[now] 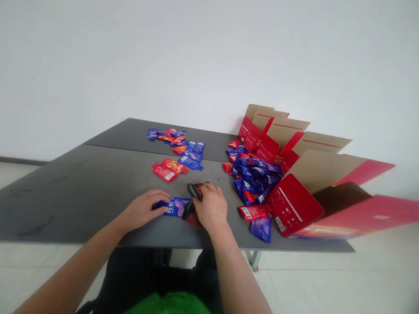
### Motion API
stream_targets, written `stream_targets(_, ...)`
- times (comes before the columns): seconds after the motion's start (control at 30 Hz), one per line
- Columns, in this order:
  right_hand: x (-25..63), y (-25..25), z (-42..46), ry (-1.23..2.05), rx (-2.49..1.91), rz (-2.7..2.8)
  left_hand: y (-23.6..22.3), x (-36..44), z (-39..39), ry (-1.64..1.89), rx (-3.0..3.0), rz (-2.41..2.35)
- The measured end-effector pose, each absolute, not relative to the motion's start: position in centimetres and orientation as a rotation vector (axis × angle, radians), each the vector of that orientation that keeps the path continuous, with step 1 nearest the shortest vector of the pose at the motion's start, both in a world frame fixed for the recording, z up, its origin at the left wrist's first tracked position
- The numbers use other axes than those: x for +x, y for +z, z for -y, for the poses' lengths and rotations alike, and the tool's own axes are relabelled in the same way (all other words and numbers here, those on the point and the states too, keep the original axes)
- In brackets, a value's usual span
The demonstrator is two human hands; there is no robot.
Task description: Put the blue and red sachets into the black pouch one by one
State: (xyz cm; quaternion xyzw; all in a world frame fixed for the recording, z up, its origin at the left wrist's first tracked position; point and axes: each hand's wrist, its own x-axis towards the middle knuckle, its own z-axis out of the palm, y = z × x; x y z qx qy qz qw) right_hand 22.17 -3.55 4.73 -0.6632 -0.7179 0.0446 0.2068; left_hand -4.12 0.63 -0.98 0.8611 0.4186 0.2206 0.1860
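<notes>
My left hand [144,209] lies near the table's front edge, thumb and fingers closed on the left end of a blue packet [176,206] with white print and a purple picture. The packet lies flat across the grey table. At its right end my right hand [212,205] is curled around a black object [191,192] with a dark red part below. Most of that object is hidden under the fingers, so I cannot make out its kind. Just beyond my hands is a flattened red-and-orange packet [166,172], with opened-out blue packets [191,159] behind it.
A heap of blue and red packets [252,172] lies to the right. Several red cardboard boxes [293,205] with raised flaps stand in a row along the table's right side. More packets [166,135] lie at the back of the grey table [81,183], before a white wall.
</notes>
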Motion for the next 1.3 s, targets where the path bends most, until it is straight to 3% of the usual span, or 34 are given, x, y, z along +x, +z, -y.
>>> stream_targets(0.2, 16.1, 2.8, 3.7, 0.136, -1.675, 2.186, -0.6, -3.9, -0.5, 0.596, 2.428, -1.203)
stream_targets(0.5, 24.7, 4.1, 3.6, 0.169, -1.945, 2.064, -0.8, -4.1, -0.6, 0.616, 2.412, -1.176)
stream_targets(0.77, 16.4, 3.1, 3.4, 0.155, -1.671, 2.174, -0.5, -3.8, -0.4, 0.604, 2.435, -1.193)
stream_targets(1.07, 25.4, 3.8, 3.7, 0.133, -1.945, 2.055, -0.7, -4.2, -0.5, 0.612, 2.412, -1.163)
stream_targets(1.3, 16.8, 3.9, 3.4, 0.103, -1.666, 2.210, -0.9, -4.0, -0.7, 0.634, 2.427, -1.205)
